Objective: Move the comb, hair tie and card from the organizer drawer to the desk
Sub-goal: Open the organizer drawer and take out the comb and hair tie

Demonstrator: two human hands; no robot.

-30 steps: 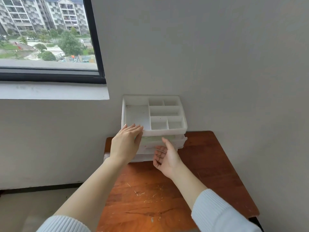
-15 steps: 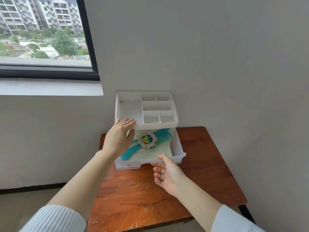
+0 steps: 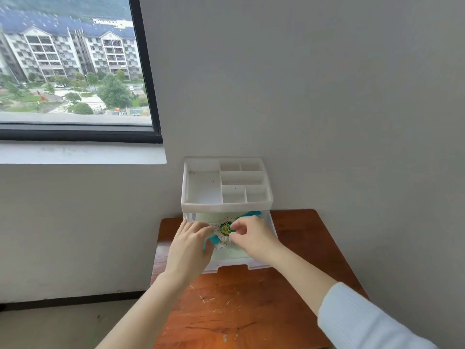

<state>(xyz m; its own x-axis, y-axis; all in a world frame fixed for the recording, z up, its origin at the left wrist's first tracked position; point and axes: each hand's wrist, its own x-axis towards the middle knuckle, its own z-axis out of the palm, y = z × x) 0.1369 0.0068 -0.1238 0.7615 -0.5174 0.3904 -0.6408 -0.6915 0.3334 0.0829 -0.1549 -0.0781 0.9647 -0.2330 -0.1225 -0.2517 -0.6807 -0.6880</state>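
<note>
hair tie (image 3: 224,229) looks soft and light; my right hand (image 3: 254,236) pinches its frill, left hand (image 3: 190,244) rests spread beside it.

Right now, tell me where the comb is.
In the head view the teal comb lies diagonally in the open drawer, under the hair tie, between both hands.

Glossy scratched wooden desk (image 3: 251,311); translucent smooth plastic drawer (image 3: 234,267).
</note>
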